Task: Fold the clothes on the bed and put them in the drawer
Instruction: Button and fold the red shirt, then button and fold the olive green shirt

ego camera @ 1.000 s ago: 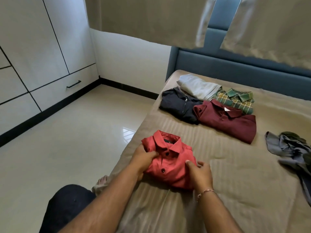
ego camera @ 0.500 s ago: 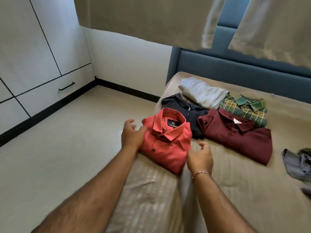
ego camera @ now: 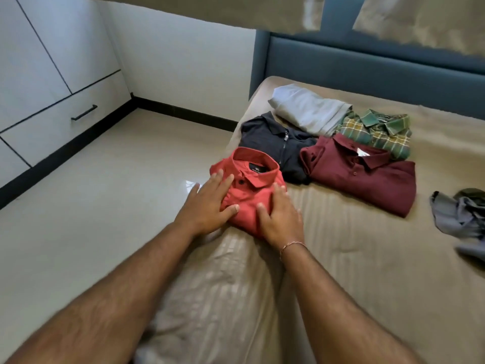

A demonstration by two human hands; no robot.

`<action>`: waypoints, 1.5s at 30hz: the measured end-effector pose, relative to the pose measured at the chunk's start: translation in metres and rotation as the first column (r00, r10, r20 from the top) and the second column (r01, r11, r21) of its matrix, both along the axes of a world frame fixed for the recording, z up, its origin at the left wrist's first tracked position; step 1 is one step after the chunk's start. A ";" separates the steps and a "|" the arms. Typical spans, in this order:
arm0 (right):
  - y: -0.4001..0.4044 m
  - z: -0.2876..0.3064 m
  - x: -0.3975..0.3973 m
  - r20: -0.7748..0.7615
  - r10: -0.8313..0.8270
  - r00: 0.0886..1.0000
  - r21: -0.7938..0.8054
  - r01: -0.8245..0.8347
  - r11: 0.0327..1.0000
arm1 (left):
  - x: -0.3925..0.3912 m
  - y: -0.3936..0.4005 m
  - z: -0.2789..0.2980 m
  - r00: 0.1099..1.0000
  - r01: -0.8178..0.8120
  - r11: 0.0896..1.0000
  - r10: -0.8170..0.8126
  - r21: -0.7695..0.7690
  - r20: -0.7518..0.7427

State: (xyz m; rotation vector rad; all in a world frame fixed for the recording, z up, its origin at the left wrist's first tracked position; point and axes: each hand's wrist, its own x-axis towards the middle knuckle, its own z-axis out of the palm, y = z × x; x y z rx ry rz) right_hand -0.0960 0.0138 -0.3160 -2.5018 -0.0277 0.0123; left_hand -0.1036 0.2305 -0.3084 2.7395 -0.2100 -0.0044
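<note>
A folded red shirt [ego camera: 253,179] lies near the left edge of the bed [ego camera: 354,258], touching a folded black shirt [ego camera: 273,143]. My left hand [ego camera: 207,203] rests flat on the red shirt's left side with fingers straight. My right hand [ego camera: 280,216] presses flat on its right side. Beyond them lie a folded maroon shirt [ego camera: 367,179], a folded green plaid shirt [ego camera: 380,130] and a folded light grey garment [ego camera: 307,109]. An unfolded grey and green heap of clothes [ego camera: 462,214] lies at the right edge. A white drawer [ego camera: 60,122] with a black handle [ego camera: 84,112] is shut in the wardrobe at left.
Shiny tiled floor [ego camera: 99,206] lies between the bed and the wardrobe. A blue padded headboard [ego camera: 367,64] stands at the far end. Beige curtains [ego camera: 236,9] hang across the top of the view.
Both hands slid the red shirt forward next to the black shirt, then moved from its sides onto its top and now lie flat on it.
</note>
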 end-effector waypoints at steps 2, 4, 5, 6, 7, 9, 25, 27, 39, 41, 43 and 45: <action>-0.019 0.016 -0.020 0.120 -0.234 0.965 0.185 0.210 0.960 | -0.016 -0.016 0.010 0.983 0.038 0.998 -0.030 -0.043 0.181; -0.043 0.026 -0.045 0.146 -0.298 0.943 0.184 0.270 0.945 | -0.036 -0.046 0.016 0.958 0.114 0.986 -0.077 -0.120 0.276; -0.052 0.027 -0.051 0.151 -0.288 0.946 0.166 0.263 0.951 | -0.042 -0.061 0.015 0.953 0.139 0.976 -0.086 -0.168 0.289; -0.067 0.028 -0.063 0.151 -0.282 0.947 0.144 0.261 0.955 | -0.049 -0.082 0.014 0.954 0.164 0.963 -0.100 -0.213 0.281; -0.085 0.030 -0.079 0.161 -0.290 0.943 0.122 0.273 0.954 | -0.059 -0.108 0.014 0.955 0.196 0.947 -0.125 -0.254 0.271; -0.117 0.033 -0.099 0.184 -0.309 0.933 0.074 0.300 0.951 | -0.069 -0.151 0.011 0.958 0.242 0.914 -0.171 -0.326 0.231; -0.393 0.086 -0.202 -0.038 -0.715 0.698 -0.329 0.667 0.668 | -0.146 -0.442 0.098 0.874 0.437 0.744 -0.483 -0.505 0.044; -0.393 0.086 -0.194 -0.110 -0.725 0.680 -0.288 0.677 0.678 | -0.145 -0.448 0.101 0.887 0.397 0.744 -0.461 -0.537 0.017; -0.378 0.072 -0.170 -0.112 -0.769 0.630 -0.091 0.764 0.639 | -0.115 -0.445 0.084 0.927 0.009 0.687 -0.278 -0.726 -0.252; -0.368 0.079 -0.168 -0.004 -0.739 0.673 0.077 0.737 0.671 | -0.112 -0.447 0.087 0.897 -0.108 0.592 -0.289 -0.799 -0.336; -0.345 0.092 -0.173 0.023 -0.697 0.717 0.348 0.647 0.678 | -0.109 -0.450 0.098 0.837 -0.225 0.478 -0.352 -0.849 -0.420; -0.319 0.107 -0.183 -0.009 -0.636 0.772 0.607 0.509 0.610 | -0.105 -0.452 0.112 0.778 -0.252 0.458 -0.429 -0.853 -0.460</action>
